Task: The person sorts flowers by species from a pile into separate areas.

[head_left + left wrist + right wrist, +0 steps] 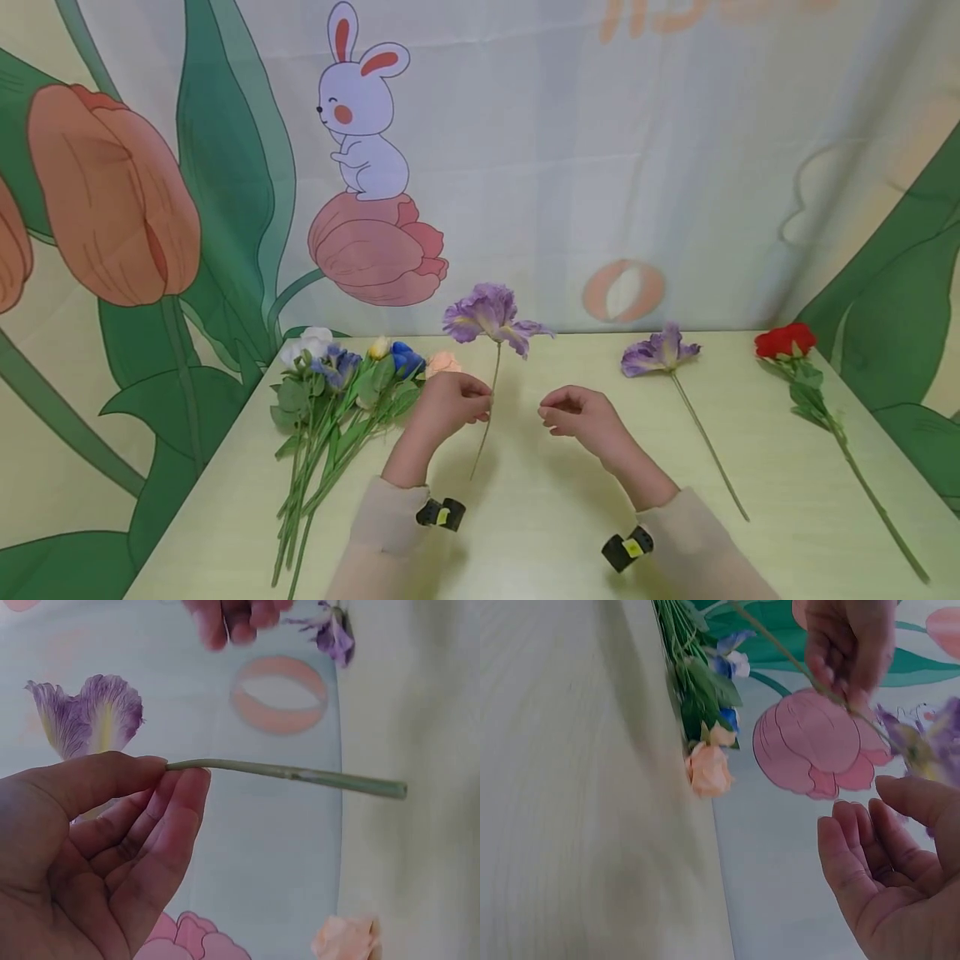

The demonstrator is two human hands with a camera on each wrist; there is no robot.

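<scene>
Head view, centre: left hand (pixel 452 402) pinches a purple flower (pixel 489 313) by its stem (pixel 483 442), best held lightly, unbent; right hand (pixel 587 417) empty, loosely curled

A held purple flower (pixel 489 318) leans slightly, bloom uppermost.

Crinkled, cloth-like purple petals (pixel 486 315), smooth plastic-looking stem (pixel 341 780), faintly creased cloth backdrop (pixel 525 167)

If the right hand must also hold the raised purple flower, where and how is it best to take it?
Probably the free lower stem, pinched from the right side. The left hand pinches higher up, the right hand is on that open side, and the stem hangs thin and bare below; the blossom above is wide, ruffled and might crease.
</scene>
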